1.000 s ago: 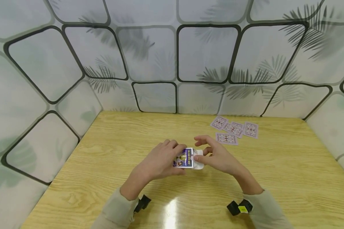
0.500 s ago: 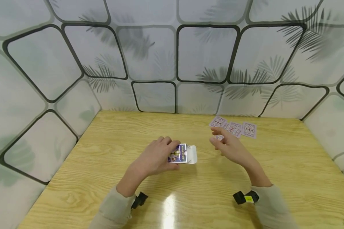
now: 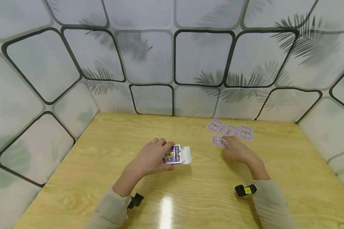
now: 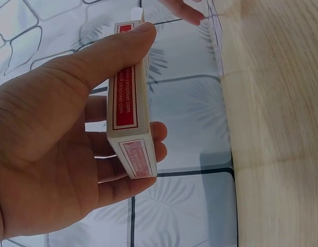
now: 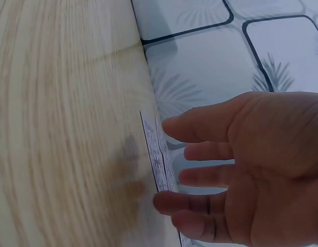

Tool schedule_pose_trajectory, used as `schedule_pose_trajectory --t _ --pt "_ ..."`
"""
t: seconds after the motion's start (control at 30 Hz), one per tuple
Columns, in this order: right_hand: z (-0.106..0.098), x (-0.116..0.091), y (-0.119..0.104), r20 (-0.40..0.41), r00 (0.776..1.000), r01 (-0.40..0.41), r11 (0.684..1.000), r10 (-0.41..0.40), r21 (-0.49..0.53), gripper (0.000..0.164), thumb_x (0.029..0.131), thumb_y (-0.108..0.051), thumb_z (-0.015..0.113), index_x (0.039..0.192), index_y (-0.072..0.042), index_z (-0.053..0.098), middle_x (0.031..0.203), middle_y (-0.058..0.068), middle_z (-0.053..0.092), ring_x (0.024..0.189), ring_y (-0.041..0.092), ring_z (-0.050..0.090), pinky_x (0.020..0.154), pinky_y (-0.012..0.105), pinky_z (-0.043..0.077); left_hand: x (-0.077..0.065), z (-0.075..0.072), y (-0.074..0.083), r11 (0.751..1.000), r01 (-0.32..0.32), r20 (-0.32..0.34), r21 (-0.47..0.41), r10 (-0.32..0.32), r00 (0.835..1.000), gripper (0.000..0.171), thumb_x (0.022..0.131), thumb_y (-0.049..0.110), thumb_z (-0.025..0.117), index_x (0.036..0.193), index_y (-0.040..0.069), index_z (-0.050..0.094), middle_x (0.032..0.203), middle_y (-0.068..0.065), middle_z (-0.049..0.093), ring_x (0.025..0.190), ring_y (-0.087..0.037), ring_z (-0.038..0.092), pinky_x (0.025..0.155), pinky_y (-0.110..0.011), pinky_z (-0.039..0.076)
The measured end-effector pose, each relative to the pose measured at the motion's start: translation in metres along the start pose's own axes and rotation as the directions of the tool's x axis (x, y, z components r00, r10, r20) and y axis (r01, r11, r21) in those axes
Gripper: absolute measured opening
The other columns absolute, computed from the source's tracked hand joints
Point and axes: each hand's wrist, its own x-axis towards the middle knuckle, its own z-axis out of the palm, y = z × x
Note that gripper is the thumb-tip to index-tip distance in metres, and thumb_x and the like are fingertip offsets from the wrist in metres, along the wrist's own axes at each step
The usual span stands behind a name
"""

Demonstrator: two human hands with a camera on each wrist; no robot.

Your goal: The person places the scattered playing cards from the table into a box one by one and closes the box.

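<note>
My left hand [image 3: 150, 158] grips a card box [image 3: 175, 155] above the table, thumb on one narrow side and fingers on the opposite one. Its front is purple and blue, and a white end flap [image 3: 186, 155] stands open toward the right. The left wrist view shows a red printed strip along the box's side [image 4: 124, 105]. Over the right end of the nearest playing card [image 3: 218, 140] hovers my right hand [image 3: 238, 151], covering part of it. In the right wrist view, the fingers [image 5: 208, 176] are loosely bent and the thumb stands apart, with nothing held.
Several more playing cards lie face down just beyond, among them one at the left [image 3: 215, 125] and one at the right [image 3: 246, 132]. The wooden table [image 3: 117, 133] ends at a patterned wall covering [image 3: 149, 57] behind and on both sides.
My right hand has left the box's flap and moved right and down to the nearest card. My left hand, still gripping the box, has drifted slightly left.
</note>
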Motion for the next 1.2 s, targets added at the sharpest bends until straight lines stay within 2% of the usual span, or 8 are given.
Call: schedule_pose_trajectory --t 0.23,0.37,0.5,0.6,0.73,0.87,1.03,1.2 --pt "0.006 0.0 -0.003 0.063 0.997 0.05 0.999 -0.049 -0.004 0.06 0.089 -0.012 0.054 0.138 0.014 0.032 0.139 0.036 0.036 0.13 0.051 0.031 0.106 0.058 0.026 -0.003 -0.002 0.0 1.0 -0.001 0.004 -0.028 0.001 1.0 0.073 0.075 0.052 0.074 0.133 0.016 0.05 0.108 -0.003 0.056 0.087 -0.015 0.047 0.073 -0.032 0.043" --pt "0.009 -0.005 -0.007 0.076 0.994 0.078 0.997 -0.076 -0.024 0.059 0.088 -0.013 0.056 0.137 0.013 0.036 0.135 0.034 0.041 0.126 0.048 0.038 0.103 0.056 0.031 -0.003 -0.003 0.001 1.0 0.004 0.014 -0.024 -0.004 1.0 0.074 0.075 0.051 0.075 0.134 0.014 0.049 0.108 -0.004 0.056 0.086 -0.016 0.047 0.073 -0.032 0.042" --pt "0.01 -0.007 -0.011 0.073 0.992 0.112 0.99 -0.106 -0.083 0.054 0.083 -0.005 0.057 0.133 0.011 0.043 0.12 0.029 0.05 0.107 0.038 0.052 0.092 0.051 0.043 -0.002 -0.004 0.001 1.0 0.01 0.023 -0.016 -0.009 1.0 0.074 0.075 0.049 0.076 0.134 0.014 0.049 0.109 -0.005 0.056 0.087 -0.016 0.047 0.074 -0.033 0.042" --pt "0.011 -0.008 -0.013 0.069 0.992 0.113 0.987 -0.105 -0.115 0.051 0.081 0.002 0.055 0.131 0.01 0.046 0.108 0.023 0.052 0.091 0.027 0.052 0.081 0.045 0.046 -0.001 -0.004 0.003 1.0 0.006 0.032 -0.006 -0.006 0.999 0.073 0.075 0.05 0.075 0.133 0.014 0.05 0.108 -0.004 0.056 0.085 -0.015 0.046 0.072 -0.032 0.042" --pt "0.012 -0.009 -0.012 0.055 0.994 0.098 0.987 -0.092 -0.125 0.048 0.083 0.004 0.052 0.13 0.009 0.046 0.105 0.021 0.053 0.085 0.024 0.052 0.078 0.042 0.047 -0.002 -0.003 0.004 1.0 0.005 0.042 -0.004 -0.005 0.999 0.073 0.075 0.05 0.075 0.133 0.014 0.05 0.106 -0.004 0.056 0.084 -0.015 0.046 0.07 -0.031 0.042" --pt "0.01 -0.01 -0.005 0.024 0.997 0.082 0.989 -0.079 -0.127 0.054 0.08 0.002 0.057 0.133 0.008 0.045 0.119 0.027 0.049 0.099 0.035 0.054 0.087 0.05 0.045 -0.002 -0.001 0.003 1.0 0.011 0.04 -0.009 -0.011 0.999 0.073 0.075 0.049 0.076 0.132 0.013 0.05 0.106 -0.005 0.056 0.085 -0.016 0.047 0.07 -0.032 0.042" --pt "0.007 -0.011 0.005 0.012 0.997 0.082 0.984 -0.081 -0.159 0.061 0.077 -0.003 0.061 0.135 0.006 0.044 0.136 0.029 0.042 0.121 0.049 0.043 0.099 0.058 0.035 -0.002 0.001 0.003 1.0 0.016 0.039 -0.014 -0.015 0.999 0.073 0.074 0.049 0.076 0.132 0.013 0.051 0.106 -0.004 0.056 0.085 -0.016 0.047 0.071 -0.033 0.043" --pt "0.006 -0.011 0.008 0.023 0.994 0.108 0.982 -0.106 -0.153 0.055 0.077 -0.001 0.062 0.13 0.008 0.049 0.126 0.027 0.051 0.114 0.043 0.05 0.097 0.055 0.039 -0.002 0.001 0.003 1.0 0.019 0.046 -0.012 -0.018 0.999 0.073 0.075 0.05 0.075 0.132 0.013 0.051 0.106 -0.005 0.056 0.085 -0.016 0.047 0.072 -0.033 0.043"
